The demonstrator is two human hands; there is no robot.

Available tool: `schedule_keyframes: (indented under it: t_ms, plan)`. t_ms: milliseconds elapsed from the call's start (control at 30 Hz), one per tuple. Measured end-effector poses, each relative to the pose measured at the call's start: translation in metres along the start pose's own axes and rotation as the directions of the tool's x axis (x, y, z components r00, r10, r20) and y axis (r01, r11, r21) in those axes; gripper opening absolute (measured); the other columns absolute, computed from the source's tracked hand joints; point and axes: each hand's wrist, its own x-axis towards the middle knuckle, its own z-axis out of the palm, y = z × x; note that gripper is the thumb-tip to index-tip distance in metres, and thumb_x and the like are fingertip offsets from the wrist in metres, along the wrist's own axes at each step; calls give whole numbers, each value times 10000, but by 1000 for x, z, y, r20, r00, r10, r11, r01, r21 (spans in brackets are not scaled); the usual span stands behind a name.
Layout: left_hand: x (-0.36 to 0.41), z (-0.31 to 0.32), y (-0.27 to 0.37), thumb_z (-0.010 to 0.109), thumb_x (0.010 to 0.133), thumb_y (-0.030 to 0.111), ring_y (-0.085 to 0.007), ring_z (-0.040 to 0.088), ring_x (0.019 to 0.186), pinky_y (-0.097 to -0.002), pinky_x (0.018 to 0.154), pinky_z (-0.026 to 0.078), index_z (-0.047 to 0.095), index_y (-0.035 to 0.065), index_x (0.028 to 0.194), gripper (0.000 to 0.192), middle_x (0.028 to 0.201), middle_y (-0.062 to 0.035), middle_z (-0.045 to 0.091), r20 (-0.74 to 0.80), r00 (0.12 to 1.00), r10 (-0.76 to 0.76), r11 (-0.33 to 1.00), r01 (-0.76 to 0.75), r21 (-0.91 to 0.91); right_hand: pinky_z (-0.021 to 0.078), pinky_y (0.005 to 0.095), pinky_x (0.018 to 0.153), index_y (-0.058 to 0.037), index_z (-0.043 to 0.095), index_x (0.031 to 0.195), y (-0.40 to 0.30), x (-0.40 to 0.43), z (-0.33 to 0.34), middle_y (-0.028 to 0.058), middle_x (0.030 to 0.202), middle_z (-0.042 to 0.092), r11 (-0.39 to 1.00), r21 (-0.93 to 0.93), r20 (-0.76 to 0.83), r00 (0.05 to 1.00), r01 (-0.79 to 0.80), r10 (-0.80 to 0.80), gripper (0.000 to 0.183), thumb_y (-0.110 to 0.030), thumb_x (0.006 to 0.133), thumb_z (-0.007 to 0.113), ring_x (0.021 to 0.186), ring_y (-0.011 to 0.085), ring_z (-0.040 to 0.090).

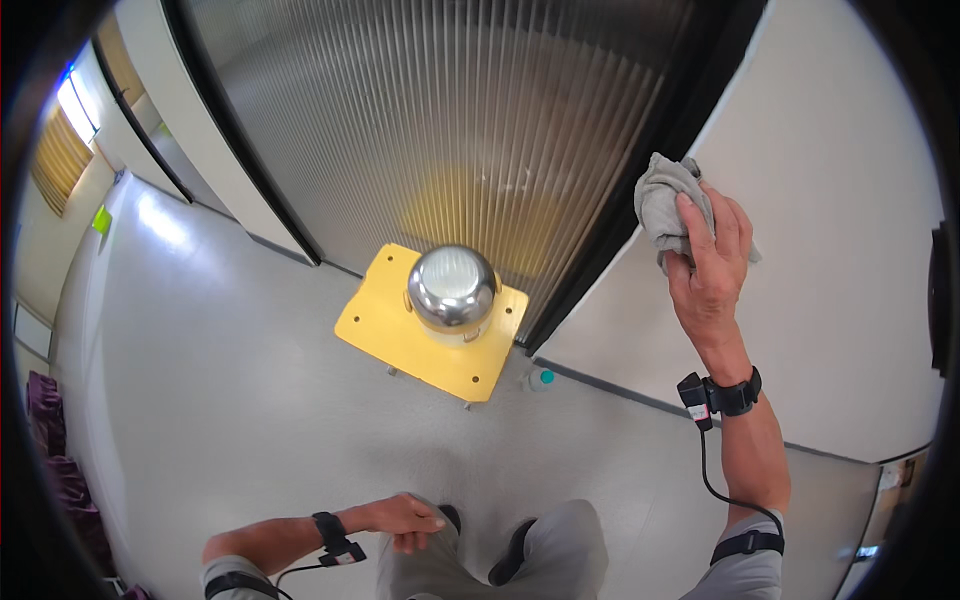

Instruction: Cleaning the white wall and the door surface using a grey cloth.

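Observation:
My right hand (709, 247) grips a crumpled grey cloth (671, 202) at the black frame (600, 281) of a ribbed glass panel (450, 127), where it meets the white wall (840, 285). Fingers spread over the cloth, and part of it pokes out behind the hand. Low in the view, my left hand (409, 521) hangs by my left thigh with its fingers loosely bent and nothing visible in it. Each wrist wears a black strap with a small cabled device.
Before the glass stands a yellow stool (397, 341) with a shiny metal pot (452, 289) on its top. A clear bottle with a teal cap (541, 378) is on the grey floor (225, 375) beside it. Purple fabric (71, 480) lines the far left.

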Motion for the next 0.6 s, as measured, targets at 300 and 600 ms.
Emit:
schedule_keyframes:
  t_ms: [300, 600]
  plan:
    - [-37, 39, -26, 610, 957, 480, -172, 665, 646, -313, 570, 567, 690, 20, 1100, 488, 838, -121, 709, -130, 991, -24, 957, -14, -290, 448, 488, 964, -44, 606, 1257, -30, 127, -16, 224, 1256, 549, 986, 140, 239, 970, -87, 52, 677, 75, 598, 702, 1118, 443, 522]
    - [-192, 77, -94, 655, 946, 318, -186, 687, 729, -323, 625, 584, 661, -28, 1027, 356, 877, -104, 681, -577, 816, 42, 773, -392, -499, 484, 378, 979, 0, 561, 1328, -80, 125, -27, 148, 1164, 632, 632, 216, 460, 648, -745, 607, 545, 3, 796, 682, 1068, 315, 611]
